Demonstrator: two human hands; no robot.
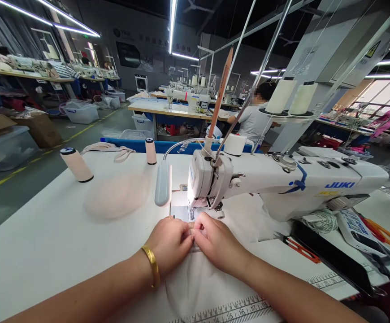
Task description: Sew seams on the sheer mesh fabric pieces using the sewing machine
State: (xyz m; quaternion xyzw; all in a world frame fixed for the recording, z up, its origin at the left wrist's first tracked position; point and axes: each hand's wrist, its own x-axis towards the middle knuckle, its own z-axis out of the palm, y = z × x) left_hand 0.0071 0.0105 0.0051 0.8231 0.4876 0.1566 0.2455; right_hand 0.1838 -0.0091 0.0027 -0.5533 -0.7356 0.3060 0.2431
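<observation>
Just in front of the needle of a white sewing machine (249,177), my two hands meet over a pale piece of fabric (190,280). My left hand (170,240), with a gold bangle at the wrist, pinches the fabric's edge. Close beside it, my right hand (218,242) has thumb and fingers pressed together on the same edge. The presser foot (192,213) stands right ahead of the fingertips under a lit lamp (163,184). Part of the fabric hangs toward me over the printed ruler (235,312). What lies directly under the fingers is partly hidden.
Thread cones (77,165) and a beige strap (109,149) lie at the table's left. On the right are orange-handled snips (302,250), a black phone-like slab (331,258) and a white power strip (359,233). A co-worker (252,119) sits beyond the machine.
</observation>
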